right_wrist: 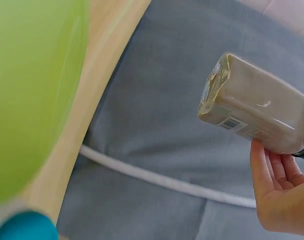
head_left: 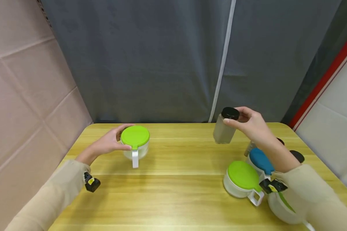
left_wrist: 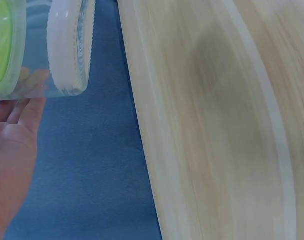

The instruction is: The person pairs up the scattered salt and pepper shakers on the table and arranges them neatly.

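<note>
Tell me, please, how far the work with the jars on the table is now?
Done, as it looks: one green-lidded jar stands apart at the far left of the table, with the left hand around it. In hand: the right hand grips the bottle by its black cap. Left: a green-lidded jar, a blue-lidded jar and more containers, part hidden by the right arm.

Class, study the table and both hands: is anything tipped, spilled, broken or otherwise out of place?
Nothing is spilled or broken. One thing stands askew: the black-capped jar, gripped at its cap by the right hand, leans to one side at the far edge of the table. Every lidded cup stands upright, lid on.
</note>
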Demonstrator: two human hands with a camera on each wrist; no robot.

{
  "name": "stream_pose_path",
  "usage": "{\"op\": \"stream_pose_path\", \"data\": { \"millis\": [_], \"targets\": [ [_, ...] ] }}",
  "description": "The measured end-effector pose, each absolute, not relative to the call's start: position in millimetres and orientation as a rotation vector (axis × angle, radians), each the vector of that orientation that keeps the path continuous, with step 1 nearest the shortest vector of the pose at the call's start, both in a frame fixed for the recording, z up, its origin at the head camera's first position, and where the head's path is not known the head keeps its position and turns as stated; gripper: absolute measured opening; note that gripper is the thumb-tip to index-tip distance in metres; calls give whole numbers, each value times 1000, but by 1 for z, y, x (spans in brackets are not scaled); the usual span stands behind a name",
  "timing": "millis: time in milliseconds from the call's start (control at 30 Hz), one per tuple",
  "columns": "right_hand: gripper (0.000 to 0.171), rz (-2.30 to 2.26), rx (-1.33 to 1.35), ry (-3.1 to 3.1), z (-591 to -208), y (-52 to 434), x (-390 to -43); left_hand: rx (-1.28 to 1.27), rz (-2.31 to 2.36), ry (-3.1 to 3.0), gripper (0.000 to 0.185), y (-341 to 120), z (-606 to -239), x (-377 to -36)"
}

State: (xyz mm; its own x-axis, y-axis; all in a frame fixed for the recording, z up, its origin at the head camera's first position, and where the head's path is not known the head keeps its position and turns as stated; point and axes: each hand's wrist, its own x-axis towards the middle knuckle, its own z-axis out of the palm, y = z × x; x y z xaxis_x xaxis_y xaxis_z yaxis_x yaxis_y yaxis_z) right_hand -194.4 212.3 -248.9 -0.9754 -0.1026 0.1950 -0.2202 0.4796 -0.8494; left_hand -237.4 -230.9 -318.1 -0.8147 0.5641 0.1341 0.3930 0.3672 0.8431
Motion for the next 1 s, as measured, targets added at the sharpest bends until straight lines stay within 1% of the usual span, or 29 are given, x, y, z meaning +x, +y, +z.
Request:
{"op": "stream_pose_path", "data": {
  "millis": [500, 733, 1000],
  "targets": [
    [49, 1733, 438, -2555, -284, 152, -207, 822, 1484, 2414, 78, -229, -336, -238],
    [48, 1783, 398, -2570, -300, 126, -206, 816, 1509, 2366, 78, -227, -344, -238],
    [50, 1830, 330, -2584, -321, 101, -203, 832, 1516, 2347, 79, -221, -353, -238]
  ]
}}
